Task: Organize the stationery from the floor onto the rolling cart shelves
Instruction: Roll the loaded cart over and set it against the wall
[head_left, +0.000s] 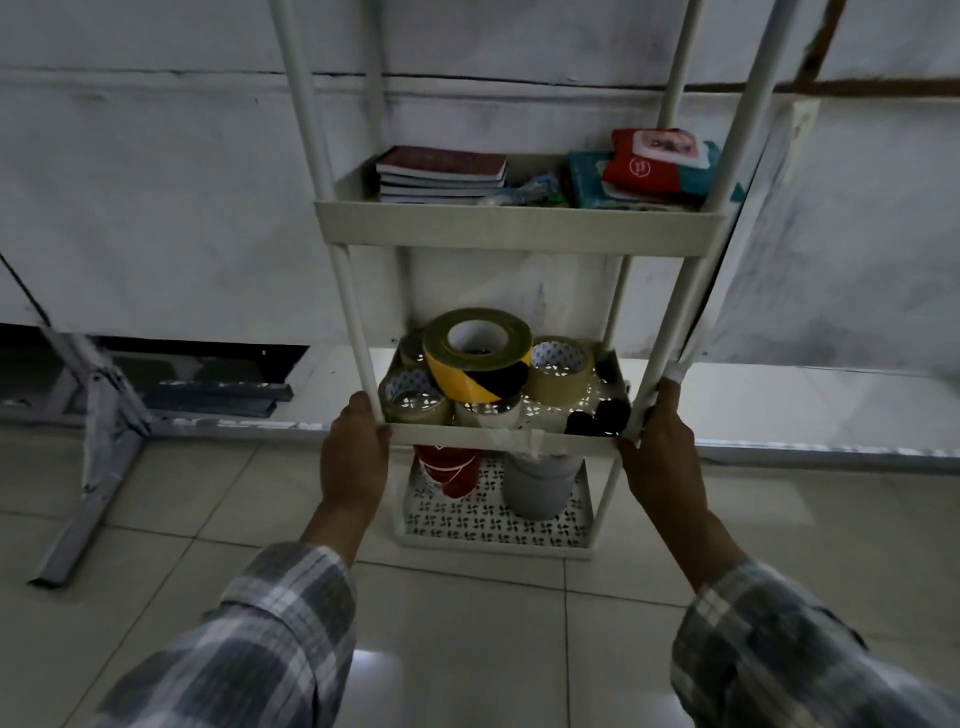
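A white rolling cart (519, 224) stands on the tiled floor against a pale wall. My left hand (354, 451) grips the front left corner of its middle shelf (467, 435), and my right hand (661, 444) grips the front right corner. That shelf holds several tape rolls, with a big yellow-and-black roll (475, 358) lying on top. The upper shelf carries stacked notebooks (441, 174) on the left and red and teal wipe packs (657, 166) on the right. On the bottom shelf (493, 538) sit a red roll (449, 470) and a grey roll (537, 483).
A grey metal stand leg (85, 467) slants across the floor at the left. Dark flat bars (208, 397) lie by the wall base. A bright floor strip (779, 395) runs behind the cart. Pale tiles (467, 649) lie between me and the cart.
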